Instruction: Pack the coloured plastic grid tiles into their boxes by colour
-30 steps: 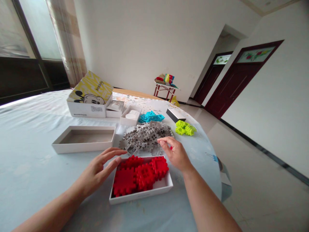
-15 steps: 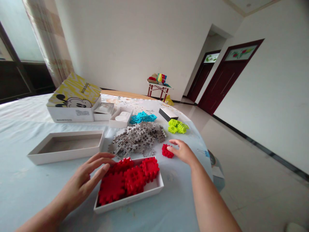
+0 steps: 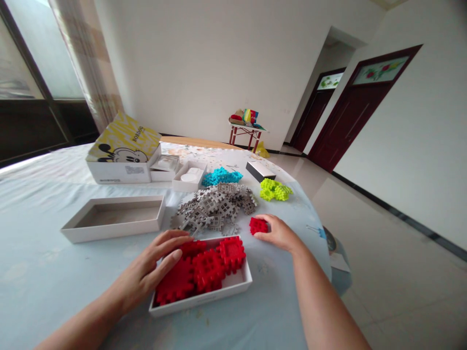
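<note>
Several red interlocking building blocks (image 3: 208,268) lie in a shallow white box (image 3: 204,302) close to me. Over the box's left side rests my left hand (image 3: 155,260), fingers stretched out and thumb apart; whether its fingertips touch the blocks cannot be made out. A small red block (image 3: 258,225) is on the cloth to the right, beyond the box. My right hand (image 3: 278,232) has thumb and fingers closed round its near side. Left of that block spreads a heap of grey interlocking blocks (image 3: 215,206).
An open white box (image 3: 113,233) stands at the left. Farther back are a yellow-and-white carton (image 3: 120,170), small white boxes (image 3: 189,182), blue blocks (image 3: 222,177), a black-and-white box (image 3: 260,171) and lime-green blocks (image 3: 275,189). The table's rounded edge (image 3: 323,233) runs along the right.
My right hand has closed its thumb and fingers on the small red block. The left hand has shifted slightly farther over the box. The whole view has swung a little.
</note>
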### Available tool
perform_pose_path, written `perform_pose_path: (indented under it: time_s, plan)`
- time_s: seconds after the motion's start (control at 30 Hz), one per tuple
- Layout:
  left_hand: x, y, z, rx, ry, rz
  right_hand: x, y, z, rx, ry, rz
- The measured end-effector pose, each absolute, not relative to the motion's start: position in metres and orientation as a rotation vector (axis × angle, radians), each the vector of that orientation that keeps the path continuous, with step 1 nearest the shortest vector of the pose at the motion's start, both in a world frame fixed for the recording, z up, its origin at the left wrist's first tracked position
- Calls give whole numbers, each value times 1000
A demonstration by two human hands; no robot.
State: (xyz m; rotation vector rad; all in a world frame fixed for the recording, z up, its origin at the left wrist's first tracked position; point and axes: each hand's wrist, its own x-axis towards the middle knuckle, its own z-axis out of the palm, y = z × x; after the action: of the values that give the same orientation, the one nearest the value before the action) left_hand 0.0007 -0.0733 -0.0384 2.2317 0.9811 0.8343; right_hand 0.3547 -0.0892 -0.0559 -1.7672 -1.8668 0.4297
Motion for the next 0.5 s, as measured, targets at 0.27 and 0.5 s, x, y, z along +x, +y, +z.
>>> perform_pose_path:
  time_s: [0.27,0.5]
  plan:
    - [-10,-68,-45,2157,1073,925,354,-88,-53,-1629,-1671,548]
    - [-20,-58,-49,2145,1083,922,359,-82,-57,-1706,-1615,562]
